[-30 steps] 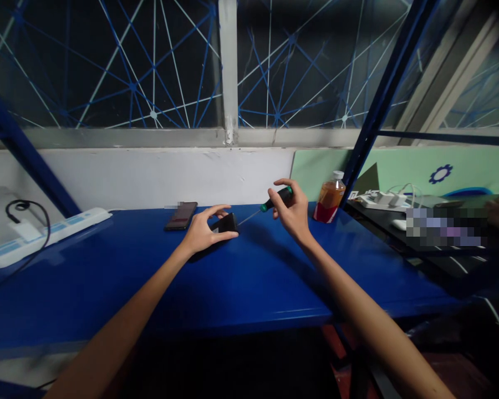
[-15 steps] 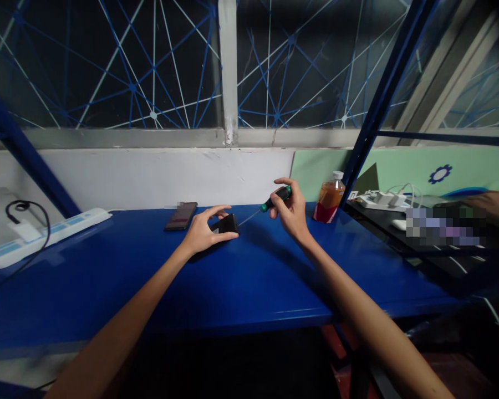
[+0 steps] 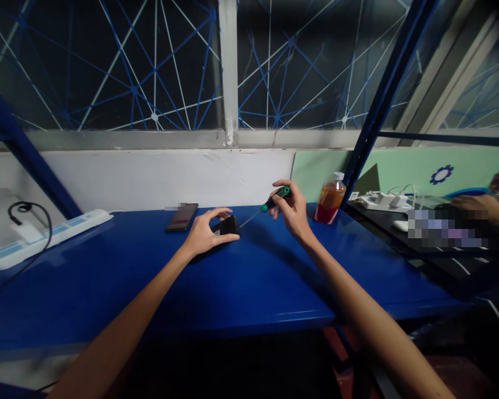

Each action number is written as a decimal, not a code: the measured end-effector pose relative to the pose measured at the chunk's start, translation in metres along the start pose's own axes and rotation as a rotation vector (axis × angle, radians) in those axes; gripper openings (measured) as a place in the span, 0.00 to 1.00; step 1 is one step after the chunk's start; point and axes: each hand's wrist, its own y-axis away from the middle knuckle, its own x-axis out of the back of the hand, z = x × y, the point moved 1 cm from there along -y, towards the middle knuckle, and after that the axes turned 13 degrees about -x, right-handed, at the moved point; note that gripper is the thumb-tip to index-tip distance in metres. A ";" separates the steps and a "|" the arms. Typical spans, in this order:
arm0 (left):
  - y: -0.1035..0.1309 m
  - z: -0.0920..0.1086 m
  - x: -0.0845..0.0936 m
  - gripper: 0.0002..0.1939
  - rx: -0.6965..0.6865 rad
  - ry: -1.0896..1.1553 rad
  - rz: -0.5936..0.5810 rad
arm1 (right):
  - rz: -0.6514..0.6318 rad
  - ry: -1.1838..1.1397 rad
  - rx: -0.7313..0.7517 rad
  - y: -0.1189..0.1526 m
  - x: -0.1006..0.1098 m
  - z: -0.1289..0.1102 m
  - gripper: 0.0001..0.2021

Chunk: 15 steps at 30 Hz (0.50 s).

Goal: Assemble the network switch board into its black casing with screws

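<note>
My left hand (image 3: 203,233) grips a small black box-shaped device (image 3: 227,225) between thumb and fingers, just above or on the blue table. Its exact kind I cannot make out. In my right hand (image 3: 293,208) is a screwdriver with a black and green handle (image 3: 276,199), held between thumb and fingers. The thin shaft (image 3: 250,219) slants down to the left, and its tip meets the right end of the black device. Whether the tip sits in a screw is too small to see.
A dark phone (image 3: 182,217) lies left of my hands on the blue table (image 3: 249,288). Farther left is a white power strip (image 3: 54,238) with a black cable. A drink bottle (image 3: 330,199) stands at the right. Beyond it are chargers (image 3: 385,200) and another person's hands (image 3: 482,206).
My hands and the device stay almost in place; the fingers of my right hand have shifted slightly on the screwdriver handle. At far right, more of the other person's hands shows.
</note>
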 end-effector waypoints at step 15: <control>0.001 -0.003 0.000 0.26 0.007 0.003 0.016 | 0.021 0.076 -0.037 0.001 0.001 -0.003 0.15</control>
